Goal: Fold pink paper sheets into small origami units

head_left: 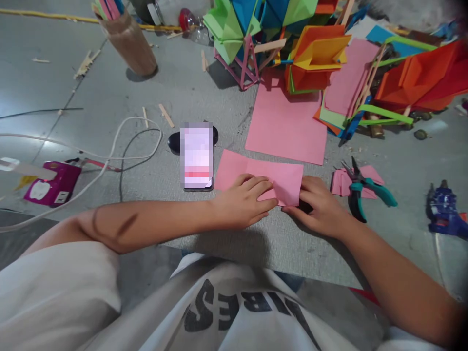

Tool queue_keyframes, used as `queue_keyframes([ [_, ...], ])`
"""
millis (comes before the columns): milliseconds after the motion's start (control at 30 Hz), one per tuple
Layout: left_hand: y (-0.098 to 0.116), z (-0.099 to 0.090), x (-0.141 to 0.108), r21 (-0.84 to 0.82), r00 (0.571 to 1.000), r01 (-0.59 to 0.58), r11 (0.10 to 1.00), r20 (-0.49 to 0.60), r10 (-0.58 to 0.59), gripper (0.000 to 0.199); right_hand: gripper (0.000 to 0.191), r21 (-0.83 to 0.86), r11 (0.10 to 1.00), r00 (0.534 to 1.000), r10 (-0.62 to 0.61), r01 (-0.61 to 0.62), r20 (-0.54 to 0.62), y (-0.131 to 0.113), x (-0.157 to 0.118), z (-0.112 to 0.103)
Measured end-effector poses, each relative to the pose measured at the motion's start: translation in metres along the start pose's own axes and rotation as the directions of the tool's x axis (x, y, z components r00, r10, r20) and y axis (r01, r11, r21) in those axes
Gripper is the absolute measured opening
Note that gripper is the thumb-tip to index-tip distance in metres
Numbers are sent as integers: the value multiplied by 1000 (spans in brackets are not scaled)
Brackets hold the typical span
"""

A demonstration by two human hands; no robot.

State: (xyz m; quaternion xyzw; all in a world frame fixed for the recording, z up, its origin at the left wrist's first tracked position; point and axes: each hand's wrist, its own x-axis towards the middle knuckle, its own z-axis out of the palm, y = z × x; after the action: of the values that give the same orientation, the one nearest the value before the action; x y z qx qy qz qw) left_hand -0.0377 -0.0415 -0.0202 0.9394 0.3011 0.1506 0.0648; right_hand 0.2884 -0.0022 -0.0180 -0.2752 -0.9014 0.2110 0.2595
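Note:
A folded strip of pink paper [287, 178] lies on the grey table in front of me. My left hand [248, 201] rests flat on it, fingers spread and pointing right. At the strip's right end, my right hand [316, 204] grips the edge between thumb and fingers. A larger pink sheet [287, 124] lies flat just beyond the strip. Left of the strip is a phone [196, 156] with a lit, blurred screen. Small pink paper pieces [340, 182] lie to the right, partly under teal-handled pliers [360, 187].
Folded paper shapes in green and blue [234, 29] and orange [318, 53] stand at the back. A blue glue gun [444, 209] is far right. At left are a purple power adapter [54, 183], a white cable [109, 161] and a brown cup [133, 48].

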Motion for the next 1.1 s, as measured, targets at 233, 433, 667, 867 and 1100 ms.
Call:
queue_keyframes([
  [233,-1,-2,0,-71,999,20,997,52,-16,47,31,-59,998,997,-14,10,-69,2,0,-4],
  [433,-1,-8,2,-70,994,33,997,104,-26,48,25,-46,999,998,-24,21,-59,-5,5,-3],
  [667,-3,-12,1,-98,993,11,995,118,1,50,20,10,1000,999,-27,28,-27,-6,5,-1],
  [867,-4,-13,-1,-131,991,27,991,133,-10,55,22,20,1000,1000,-23,23,-17,-7,3,1],
  [1100,-3,-13,0,-138,991,35,990,133,-16,54,15,20,1000,999,-22,23,-30,-9,2,3],
])
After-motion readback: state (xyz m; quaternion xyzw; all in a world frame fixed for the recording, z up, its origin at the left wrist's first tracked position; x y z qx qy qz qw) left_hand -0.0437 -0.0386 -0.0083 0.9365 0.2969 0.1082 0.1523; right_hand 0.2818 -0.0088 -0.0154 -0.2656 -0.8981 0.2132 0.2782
